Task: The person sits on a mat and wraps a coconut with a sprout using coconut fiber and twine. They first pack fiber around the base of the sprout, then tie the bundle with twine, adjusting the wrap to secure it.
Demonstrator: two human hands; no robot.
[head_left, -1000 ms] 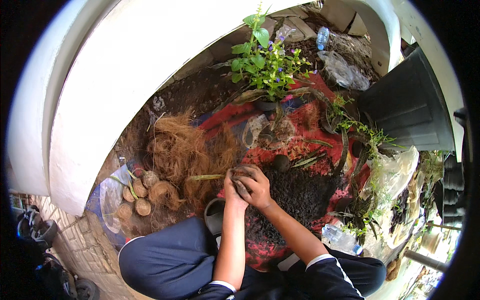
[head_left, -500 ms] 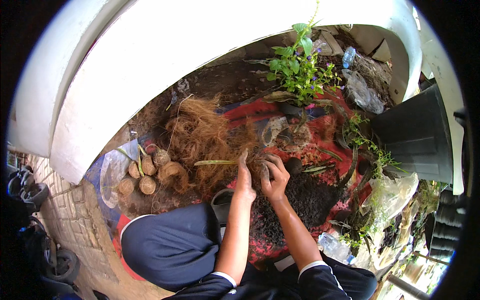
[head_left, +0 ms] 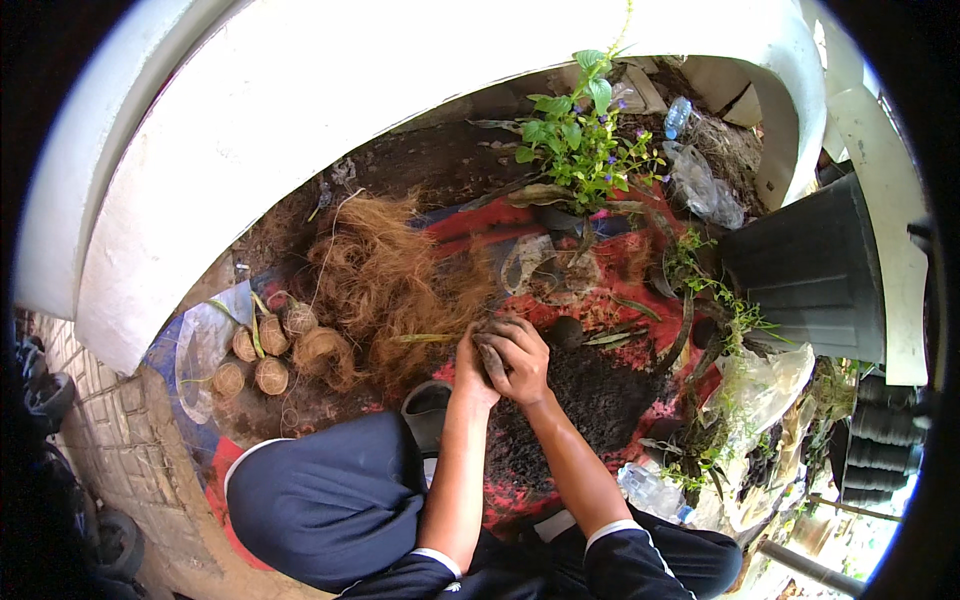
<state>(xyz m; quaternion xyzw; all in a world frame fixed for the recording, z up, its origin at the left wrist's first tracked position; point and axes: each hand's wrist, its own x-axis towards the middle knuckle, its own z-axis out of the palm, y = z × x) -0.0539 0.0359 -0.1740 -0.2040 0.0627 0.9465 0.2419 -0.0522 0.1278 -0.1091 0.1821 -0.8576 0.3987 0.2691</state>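
Observation:
My left hand (head_left: pixel 474 365) and my right hand (head_left: pixel 515 360) are cupped together, fingers closed round a dark, soil-like clump (head_left: pixel 490 352), mostly hidden. A yellow-green leaf (head_left: pixel 425 337) sticks out leftward from beside them; whether it is held is unclear. Loose brown coconut fiber (head_left: pixel 365 260) lies just beyond my hands on a red and blue sheet (head_left: pixel 490 510). A heap of black soil (head_left: pixel 590 410) is to their right. Several twine-wrapped balls (head_left: pixel 271 375), some with leaves, sit at the left on a clear plastic bag (head_left: pixel 195 375).
A flowering green plant (head_left: pixel 585 140) stands at the back, near plastic bottles (head_left: pixel 676 118) and crumpled bags (head_left: pixel 700 185). A large black pot (head_left: pixel 810 280) is at the right, trailing plants (head_left: pixel 730 310) beside it. A curved white structure (head_left: pixel 400 50) arches overhead; a dark sandal (head_left: pixel 425 415) lies by my knee.
My hands, slightly parted half a second ago, have closed together again round the clump, with the right fingers curled over it. The whole view has shifted a little.

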